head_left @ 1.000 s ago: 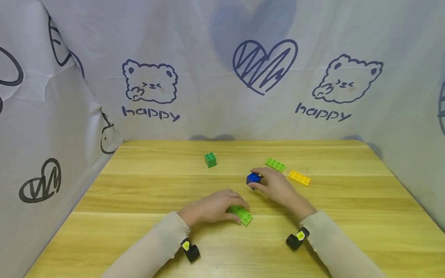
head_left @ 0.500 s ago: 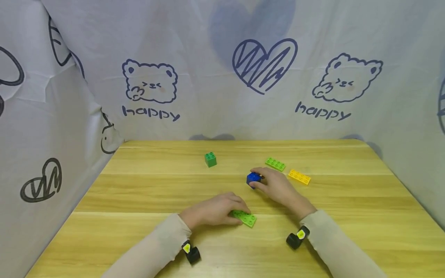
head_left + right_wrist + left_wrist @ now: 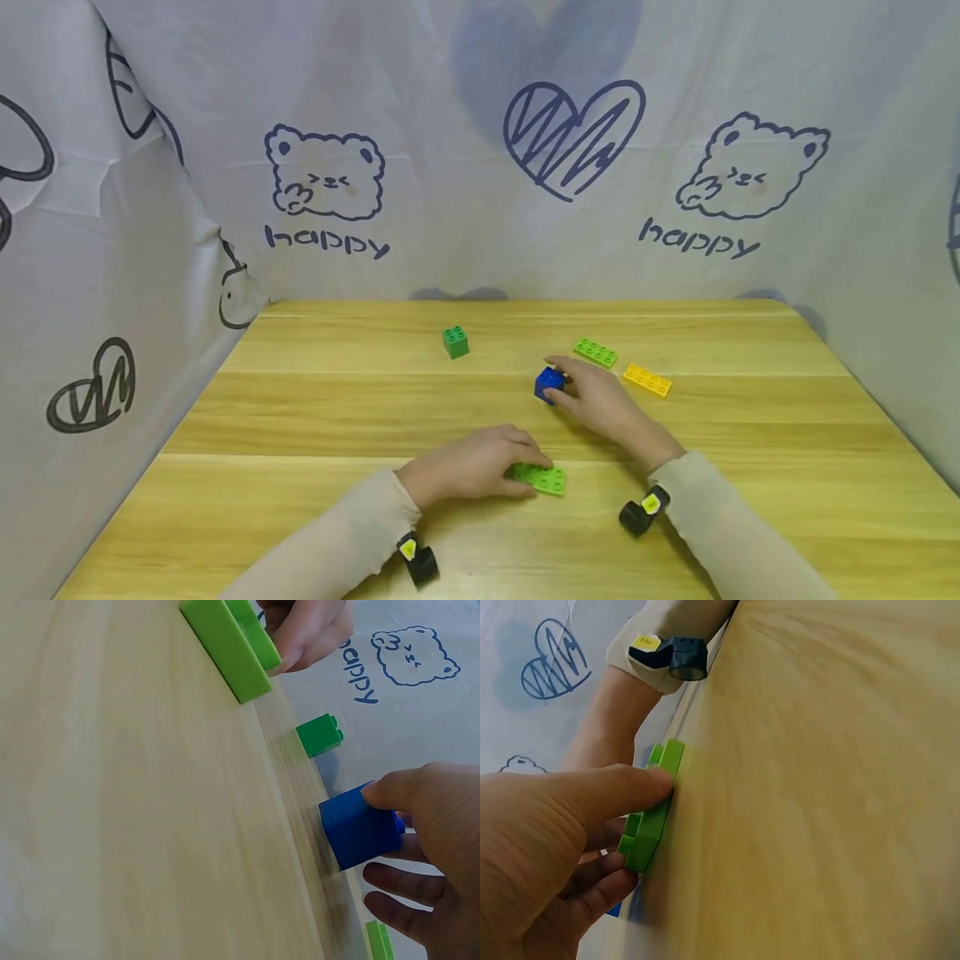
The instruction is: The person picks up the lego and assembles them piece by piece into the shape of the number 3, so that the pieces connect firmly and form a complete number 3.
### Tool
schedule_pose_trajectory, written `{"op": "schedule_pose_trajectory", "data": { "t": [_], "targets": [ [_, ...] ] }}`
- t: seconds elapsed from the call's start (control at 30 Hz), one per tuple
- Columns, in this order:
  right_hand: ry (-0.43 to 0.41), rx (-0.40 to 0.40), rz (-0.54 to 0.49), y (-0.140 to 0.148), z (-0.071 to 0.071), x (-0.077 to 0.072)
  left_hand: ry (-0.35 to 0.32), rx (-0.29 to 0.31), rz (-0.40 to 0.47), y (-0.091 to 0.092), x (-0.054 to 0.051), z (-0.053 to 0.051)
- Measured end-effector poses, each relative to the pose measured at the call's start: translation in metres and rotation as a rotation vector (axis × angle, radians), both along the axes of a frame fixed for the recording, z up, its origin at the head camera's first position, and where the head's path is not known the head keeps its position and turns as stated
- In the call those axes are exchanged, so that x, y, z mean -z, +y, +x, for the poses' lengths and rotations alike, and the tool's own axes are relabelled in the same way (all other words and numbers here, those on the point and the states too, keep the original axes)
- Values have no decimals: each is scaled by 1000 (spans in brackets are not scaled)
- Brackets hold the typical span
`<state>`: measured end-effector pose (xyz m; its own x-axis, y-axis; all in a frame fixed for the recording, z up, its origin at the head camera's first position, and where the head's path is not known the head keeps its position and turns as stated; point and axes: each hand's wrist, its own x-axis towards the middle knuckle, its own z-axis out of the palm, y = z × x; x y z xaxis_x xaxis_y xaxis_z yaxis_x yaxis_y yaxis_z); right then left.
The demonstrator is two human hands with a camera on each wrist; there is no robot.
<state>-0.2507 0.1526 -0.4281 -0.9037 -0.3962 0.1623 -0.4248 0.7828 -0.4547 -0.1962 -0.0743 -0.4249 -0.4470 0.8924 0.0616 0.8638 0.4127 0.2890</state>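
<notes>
In the head view my left hand pinches a flat light-green building brick at the front middle of the table. The left wrist view shows the thumb on one long side of this light-green brick and fingers on the other. Farther back, my right hand holds a square blue building brick between thumb and fingers. The thumb lies on a side face of the blue brick in the right wrist view. The fingers partly cover both bricks.
A green square brick stands at the back of the wooden table. Another flat light-green brick and a flat yellow brick lie beyond my right hand. A printed cloth hangs behind the table's far edge.
My left hand has moved a little right and toward the front edge, and the light-green brick has come along and turned slightly. The right hand and the blue brick have hardly moved.
</notes>
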Motion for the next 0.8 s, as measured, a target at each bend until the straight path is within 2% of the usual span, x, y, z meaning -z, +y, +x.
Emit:
{"op": "schedule_pose_trajectory", "data": {
  "t": [0.17, 0.47, 0.8],
  "targets": [
    [-22, 7, -8, 0, -1, 1, 11, -23, 8, 1, 1, 2],
    [-6, -2, -12, 1, -2, 0, -33, -54, -40, -1, -4, 4],
    [-34, -1, -9, 1, 1, -1, 23, -52, -37, 0, -2, 4]
  ]
}}
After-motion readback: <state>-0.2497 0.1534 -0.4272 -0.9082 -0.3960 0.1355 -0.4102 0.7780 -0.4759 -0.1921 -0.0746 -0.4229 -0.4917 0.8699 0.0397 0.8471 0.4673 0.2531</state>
